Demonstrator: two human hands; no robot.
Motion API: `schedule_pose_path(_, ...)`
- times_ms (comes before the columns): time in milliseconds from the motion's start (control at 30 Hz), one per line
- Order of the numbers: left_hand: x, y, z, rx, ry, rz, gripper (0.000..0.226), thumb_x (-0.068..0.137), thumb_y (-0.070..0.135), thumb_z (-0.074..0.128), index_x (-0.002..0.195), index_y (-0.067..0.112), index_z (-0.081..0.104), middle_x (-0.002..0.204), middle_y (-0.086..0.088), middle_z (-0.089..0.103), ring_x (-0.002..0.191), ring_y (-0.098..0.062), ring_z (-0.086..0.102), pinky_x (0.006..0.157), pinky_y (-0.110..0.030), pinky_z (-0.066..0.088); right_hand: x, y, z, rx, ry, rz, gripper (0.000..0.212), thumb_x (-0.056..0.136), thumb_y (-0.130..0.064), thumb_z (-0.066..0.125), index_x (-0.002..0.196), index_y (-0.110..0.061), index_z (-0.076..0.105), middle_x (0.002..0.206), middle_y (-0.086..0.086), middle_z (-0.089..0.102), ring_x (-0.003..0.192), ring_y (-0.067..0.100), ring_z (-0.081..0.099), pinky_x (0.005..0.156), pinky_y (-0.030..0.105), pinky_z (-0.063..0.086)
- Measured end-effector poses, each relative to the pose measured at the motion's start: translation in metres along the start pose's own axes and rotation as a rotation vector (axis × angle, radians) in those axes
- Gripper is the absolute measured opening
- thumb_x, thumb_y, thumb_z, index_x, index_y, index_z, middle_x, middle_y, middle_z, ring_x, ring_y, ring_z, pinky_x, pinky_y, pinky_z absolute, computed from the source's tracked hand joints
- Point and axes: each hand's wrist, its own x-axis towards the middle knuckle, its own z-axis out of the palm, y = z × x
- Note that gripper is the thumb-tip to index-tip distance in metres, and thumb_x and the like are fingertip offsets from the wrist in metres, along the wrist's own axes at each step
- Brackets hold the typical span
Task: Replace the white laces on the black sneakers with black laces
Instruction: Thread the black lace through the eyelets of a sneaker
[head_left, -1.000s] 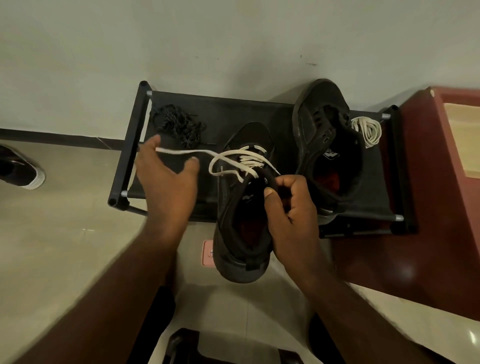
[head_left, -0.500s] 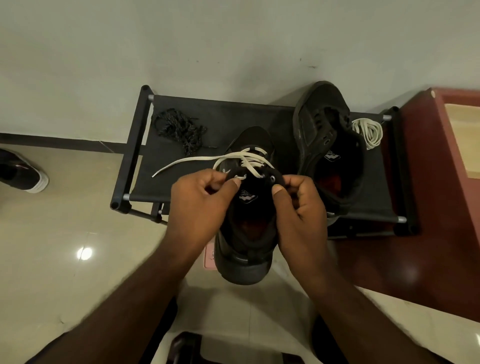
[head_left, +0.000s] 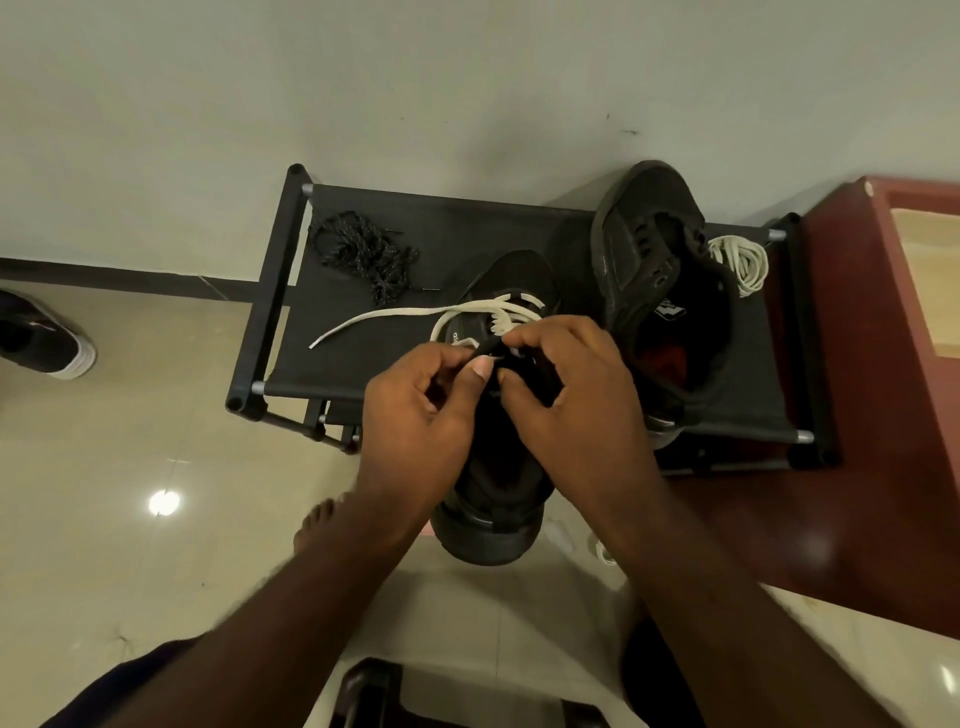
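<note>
A black sneaker (head_left: 493, 525) hangs over the front edge of a black fabric rack (head_left: 363, 364), toe pointing away from me. Its white lace (head_left: 384, 317) is partly loosened, one free end trailing left across the rack. My left hand (head_left: 415, 415) pinches the shoe's tongue and lace near the top eyelets. My right hand (head_left: 571, 400) grips the collar on the other side, fingers curled over the laces. A second black sneaker (head_left: 660, 291) without laces lies on the rack to the right. A coiled white lace (head_left: 743, 262) sits beside it. A bundle of black laces (head_left: 363, 252) lies at the back left.
A dark red cabinet (head_left: 857, 415) stands right of the rack. Another black shoe with a white sole (head_left: 47, 340) sits on the tiled floor at far left. A bare foot (head_left: 317, 525) shows below the rack. The wall runs behind the rack.
My left hand let go of the pulled-out lace end and came in to the shoe's top eyelets. My right hand shifted over the laces. The free lace end now lies on the rack.
</note>
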Motion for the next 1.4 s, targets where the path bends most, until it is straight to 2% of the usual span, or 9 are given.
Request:
schedule_pose_path(233, 0.002, -0.004, 0.004, 0.025, 0.013, 0.077, 0.011, 0.092, 0.025, 0.059, 0.088, 0.019, 0.068, 0.073, 0.001, 0.067, 0.069, -0.023, 0.063, 0.064, -0.048, 0.053, -0.002, 0.001, 0.005, -0.101, 0.083, -0.082, 0.019, 0.083, -0.025, 0.069, 0.101, -0.017, 0.071, 0.117, -0.001, 0.059, 0.108, 0.019, 0.055, 0.081, 0.026, 0.045)
schedule_pose_path(400, 0.004, -0.007, 0.002, 0.097, -0.004, 0.18, 0.014, 0.093, 0.022, 0.059, 0.089, 0.012, 0.067, 0.071, 0.001, 0.064, 0.063, -0.02, 0.06, 0.058, -0.044, 0.051, -0.001, 0.003, 0.008, -0.101, 0.02, -0.078, 0.011, 0.086, -0.022, 0.068, 0.096, -0.017, 0.07, 0.119, 0.0, 0.06, 0.109, 0.018, 0.051, 0.081, 0.032, 0.049)
schedule_pose_path(567, 0.005, -0.008, 0.004, 0.076, 0.012, 0.159, 0.015, 0.092, 0.021, 0.059, 0.089, 0.01, 0.067, 0.071, 0.001, 0.066, 0.064, -0.019, 0.061, 0.059, -0.043, 0.052, 0.0, 0.004, 0.006, -0.099, -0.082, -0.072, 0.01, 0.086, -0.024, 0.066, 0.093, -0.017, 0.066, 0.13, 0.004, 0.054, 0.117, 0.024, 0.048, 0.086, 0.049, 0.052)
schedule_pose_path(667, 0.004, -0.007, 0.005, 0.066, 0.023, 0.149, 0.015, 0.092, 0.022, 0.058, 0.087, 0.011, 0.066, 0.069, 0.002, 0.064, 0.063, -0.018, 0.06, 0.057, -0.037, 0.051, -0.002, 0.005, 0.007, -0.096, -0.069, -0.07, 0.009, 0.088, -0.022, 0.065, 0.094, -0.016, 0.066, 0.136, 0.007, 0.051, 0.123, 0.027, 0.048, 0.091, 0.052, 0.05)
schedule_pose_path(900, 0.002, -0.005, 0.007, -0.018, 0.063, 0.095, 0.008, 0.09, 0.023, 0.061, 0.088, 0.019, 0.067, 0.066, 0.011, 0.063, 0.057, -0.005, 0.055, 0.054, -0.022, 0.047, -0.002, 0.004, 0.011, -0.026, 0.07, -0.103, 0.015, 0.086, -0.021, 0.066, 0.097, -0.013, 0.071, 0.129, 0.007, 0.056, 0.116, 0.024, 0.057, 0.087, 0.04, 0.054)
schedule_pose_path(1100, 0.003, -0.005, 0.003, -0.01, 0.026, 0.137, 0.005, 0.091, 0.017, 0.062, 0.089, 0.017, 0.067, 0.071, 0.011, 0.066, 0.063, -0.007, 0.062, 0.059, -0.017, 0.048, 0.002, 0.005, 0.012, -0.02, 0.031, -0.092, 0.018, 0.085, -0.031, 0.058, 0.087, -0.016, 0.067, 0.13, 0.002, 0.054, 0.114, 0.019, 0.056, 0.087, 0.039, 0.053)
schedule_pose_path(1167, 0.002, -0.004, 0.004, -0.035, 0.045, 0.102, 0.007, 0.092, 0.016, 0.062, 0.087, 0.02, 0.066, 0.07, 0.011, 0.065, 0.062, -0.005, 0.06, 0.058, -0.017, 0.048, 0.006, 0.008, 0.01, 0.094, 0.014, -0.037, 0.012, 0.08, -0.026, 0.062, 0.082, -0.015, 0.066, 0.128, -0.002, 0.052, 0.121, 0.007, 0.051, 0.094, 0.024, 0.047)
schedule_pose_path(1267, 0.003, -0.003, 0.006, -0.077, 0.065, 0.062, 0.008, 0.09, 0.02, 0.061, 0.084, 0.022, 0.066, 0.067, 0.007, 0.064, 0.06, -0.005, 0.055, 0.056, -0.021, 0.047, 0.01, 0.011, 0.009, 0.223, -0.003, 0.026, 0.006, 0.075, -0.02, 0.065, 0.076, -0.014, 0.064, 0.122, -0.007, 0.05, 0.121, -0.008, 0.044, 0.09, 0.002, 0.035)
schedule_pose_path(1400, 0.003, -0.002, 0.006, -0.093, 0.047, 0.048, 0.015, 0.094, 0.008, 0.063, 0.084, 0.019, 0.065, 0.068, 0.013, 0.065, 0.062, -0.001, 0.059, 0.059, -0.015, 0.047, 0.008, 0.011, 0.012, 0.18, 0.023, -0.032, 0.015, 0.078, -0.029, 0.065, 0.087, -0.017, 0.064, 0.129, -0.003, 0.05, 0.123, 0.001, 0.048, 0.095, 0.015, 0.043)
